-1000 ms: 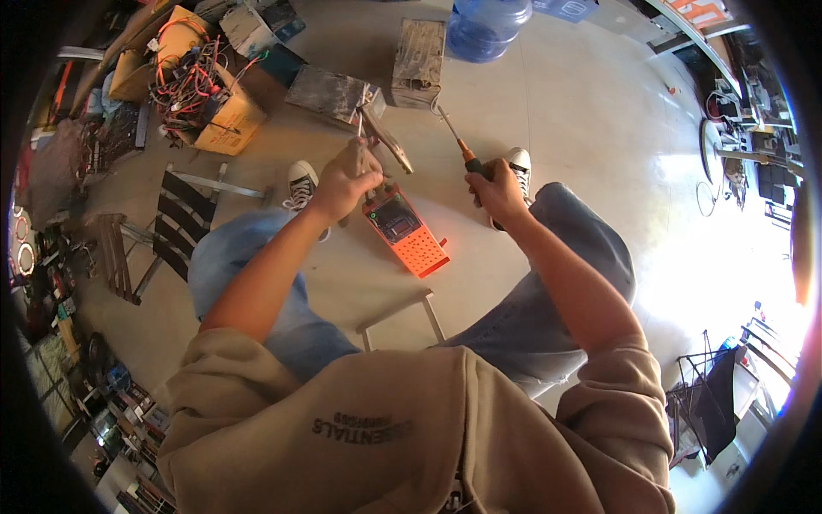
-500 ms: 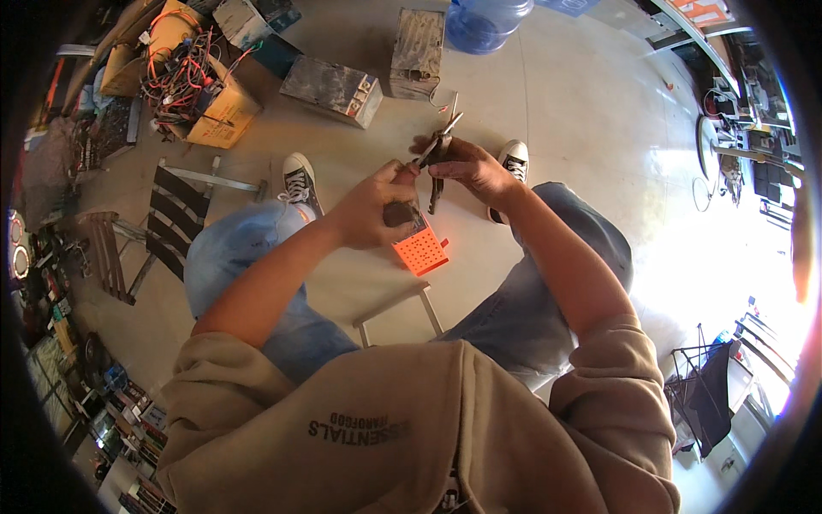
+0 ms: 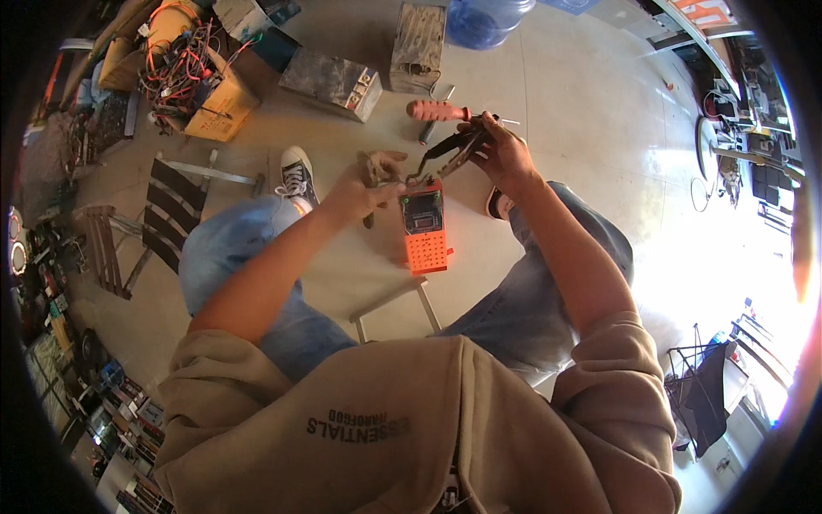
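Note:
My left hand (image 3: 366,192) is closed on a dark, narrow tool (image 3: 372,170), just left of an orange perforated device (image 3: 425,250) with a dark display and terminals at its top. The device stands on the floor between my feet. My right hand (image 3: 505,156) grips a pink-handled screwdriver (image 3: 435,110), lying sideways in the air, together with a dark clamp-like tool (image 3: 454,146) that slants down toward the terminals. Whether that tool touches them I cannot tell.
Grimy rectangular batteries (image 3: 324,84), a blue water jug (image 3: 479,21) and a cardboard box of tangled wires (image 3: 224,107) stand ahead. A folding chair (image 3: 175,210) is at left, a metal frame (image 3: 419,295) below the device, and assorted equipment (image 3: 719,150) along the right.
My hands came together above the device and have since parted, the right moving upward with the tools, the left slightly up and left. The pink handle has come into view. The device now sits straighter.

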The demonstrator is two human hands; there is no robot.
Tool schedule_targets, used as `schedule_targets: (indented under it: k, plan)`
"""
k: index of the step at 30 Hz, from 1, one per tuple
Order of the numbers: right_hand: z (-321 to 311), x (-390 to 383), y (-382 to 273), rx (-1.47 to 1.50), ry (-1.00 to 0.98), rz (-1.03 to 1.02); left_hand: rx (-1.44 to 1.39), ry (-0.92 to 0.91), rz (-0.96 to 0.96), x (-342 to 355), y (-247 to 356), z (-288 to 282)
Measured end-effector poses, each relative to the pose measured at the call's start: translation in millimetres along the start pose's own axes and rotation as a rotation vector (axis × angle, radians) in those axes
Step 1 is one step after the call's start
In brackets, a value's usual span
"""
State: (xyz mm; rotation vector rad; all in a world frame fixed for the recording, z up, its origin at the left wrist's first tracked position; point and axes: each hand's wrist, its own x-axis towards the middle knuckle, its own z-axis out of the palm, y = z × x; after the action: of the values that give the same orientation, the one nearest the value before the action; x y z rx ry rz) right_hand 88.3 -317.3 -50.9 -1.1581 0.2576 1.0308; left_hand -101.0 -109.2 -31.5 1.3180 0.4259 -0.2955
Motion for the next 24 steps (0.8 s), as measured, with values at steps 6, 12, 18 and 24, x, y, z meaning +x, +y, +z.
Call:
schedule_targets:
  k: [6,12,18,24]
  plan:
    - [27.9,-10.0,18.1,-0.079,-0.005,-0.027,0.315,0.004,0.024,9.7,-7.1,11.3]
    - [58.7,-26.5,11.8,-0.134,0.122,-0.046,0.464,0.199,0.221,12.2,-46.7,28.5]
    - [61.7,-28.4,11.3,-0.286,0.149,-0.101,0.084,0.068,0.107,8.9,-42.8,42.0]
    - [65.9,-30.5,12.7,-0.366,0.15,-0.116,-0.002,0.101,0.084,6.8,-18.9,45.6]
